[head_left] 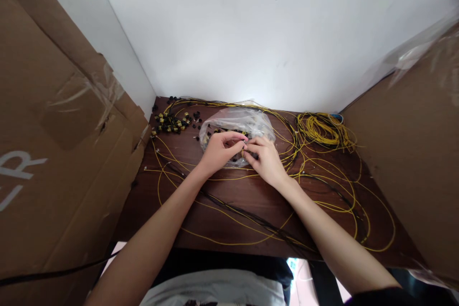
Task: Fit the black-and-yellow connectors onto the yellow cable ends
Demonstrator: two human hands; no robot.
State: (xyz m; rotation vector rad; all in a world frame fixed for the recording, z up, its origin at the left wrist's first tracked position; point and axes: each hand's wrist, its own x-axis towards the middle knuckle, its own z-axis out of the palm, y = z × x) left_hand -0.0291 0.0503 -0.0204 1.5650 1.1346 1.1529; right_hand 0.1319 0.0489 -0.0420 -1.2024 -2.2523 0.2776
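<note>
Where hands (222, 150) (264, 158) pinch, thin yellow wire (242, 153) meets crinkled clear bag (234, 126)

a thin yellow cable (245, 152) with a small connector at its end was pinched between the fingertips of both hands, just above a crumpled clear plastic bag (234, 126) of black parts lying on the counter.

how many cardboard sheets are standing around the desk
2. One cardboard sheet stands along the left side of the desk, the other cardboard sheet along the right. More may be hidden outside the view.
</note>
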